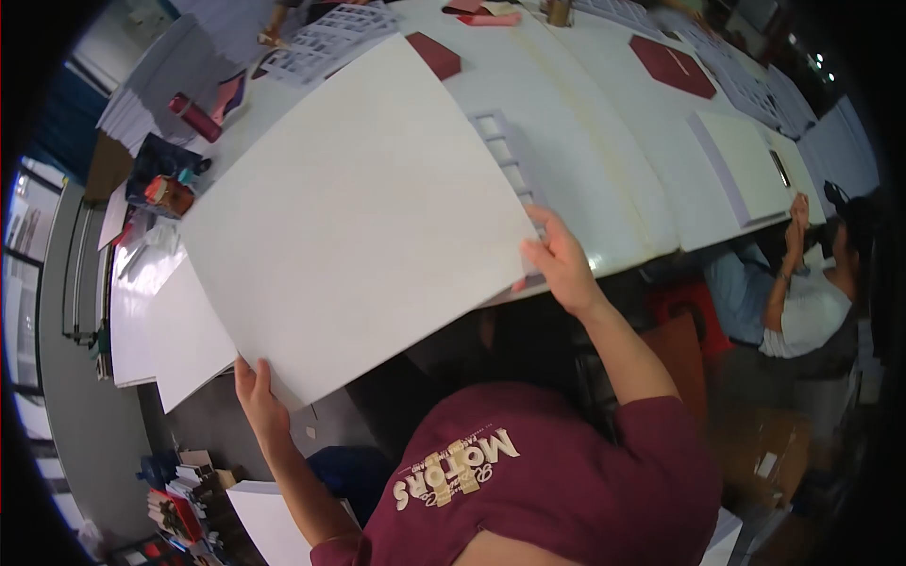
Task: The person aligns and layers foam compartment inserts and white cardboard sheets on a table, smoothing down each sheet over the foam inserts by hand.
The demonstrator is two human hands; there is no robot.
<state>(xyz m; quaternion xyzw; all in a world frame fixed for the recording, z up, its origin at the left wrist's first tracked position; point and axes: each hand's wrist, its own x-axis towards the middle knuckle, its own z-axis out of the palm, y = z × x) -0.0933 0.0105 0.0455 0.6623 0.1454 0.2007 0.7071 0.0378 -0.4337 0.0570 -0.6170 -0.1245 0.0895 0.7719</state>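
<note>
Two hands [261,401] [563,266] hold one large white sheet [359,226].

The sheet [359,217] looks smooth, matt and papery; the tabletop [595,179] looks glossy.

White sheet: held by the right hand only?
No, the left hand and right hand both grip the white sheet, near separate corners.

Maroon short-sleeved T-shirt [604,481] with a cream chest print [458,476]
Well back from the grip, block capitals spell MOTORS, alongside a yellowish figure and smaller looping script. Behind the bare right hand [563,262], the right sleeve [665,429] ends near the elbow; behind the left hand [261,396], the left sleeve [342,551] is plain maroon too.
</note>
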